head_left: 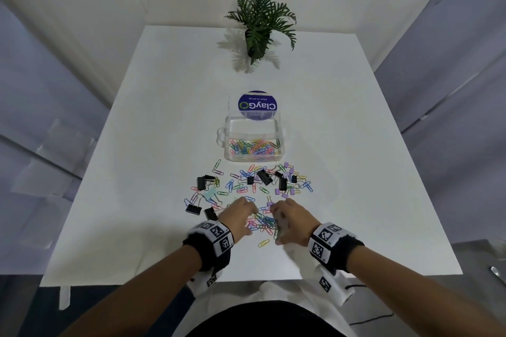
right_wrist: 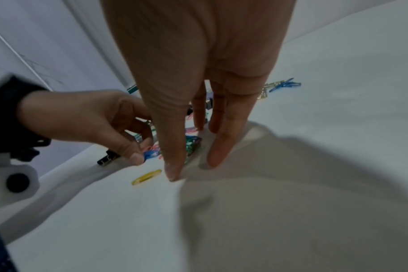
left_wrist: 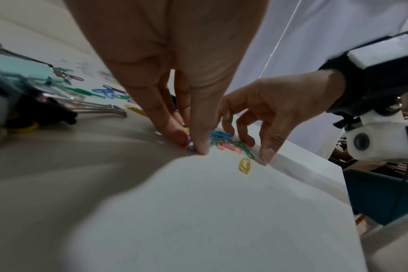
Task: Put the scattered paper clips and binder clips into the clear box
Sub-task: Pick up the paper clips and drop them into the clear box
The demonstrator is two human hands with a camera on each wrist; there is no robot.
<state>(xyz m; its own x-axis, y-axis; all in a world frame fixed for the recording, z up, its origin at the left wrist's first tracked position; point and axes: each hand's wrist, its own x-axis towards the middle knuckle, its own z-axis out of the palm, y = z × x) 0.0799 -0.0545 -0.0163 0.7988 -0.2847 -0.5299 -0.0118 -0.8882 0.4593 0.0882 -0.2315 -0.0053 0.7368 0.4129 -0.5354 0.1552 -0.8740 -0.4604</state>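
The clear box (head_left: 253, 157) stands open at mid-table with coloured paper clips inside, its lid (head_left: 257, 105) tipped up behind. Scattered paper clips (head_left: 241, 186) and black binder clips (head_left: 264, 176) lie in front of it. A small pile of paper clips (head_left: 261, 223) sits between my hands near the front. My left hand (head_left: 252, 220) pinches some of them at the pile's left side (left_wrist: 193, 147) (right_wrist: 141, 154). My right hand (head_left: 275, 223) stands on its fingertips at the right side, thumb and fingers apart around the pile (right_wrist: 191, 167). A lone yellow clip (head_left: 263, 243) lies just in front.
A potted plant (head_left: 258, 27) stands at the table's far end. More black binder clips (head_left: 201, 183) and a mint one (head_left: 209, 194) lie left of my left hand, purple ones (head_left: 287, 169) to the right. The table's front edge (head_left: 246, 280) is close behind my wrists.
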